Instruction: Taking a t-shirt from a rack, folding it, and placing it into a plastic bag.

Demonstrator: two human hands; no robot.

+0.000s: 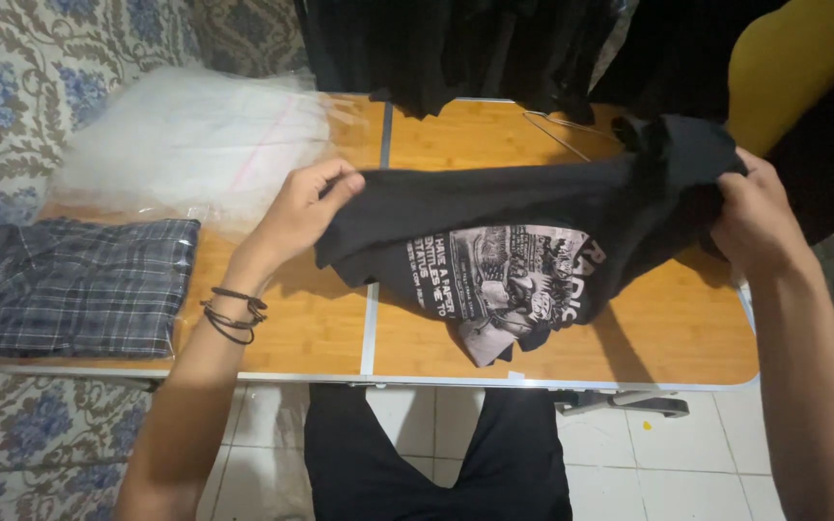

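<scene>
We look down on a wooden folding table (320,328) with a pale metal rim, standing on white floor tiles (649,468). A blue floral sofa (12,87) lies at left, dark clothes (456,43) hang behind, a yellow chair (793,58) at right.

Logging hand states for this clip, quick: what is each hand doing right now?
Left hand: closed, fingers pinching one end of the black printed T-shirt.
Right hand: closed, gripping the T-shirt's other end.
</scene>
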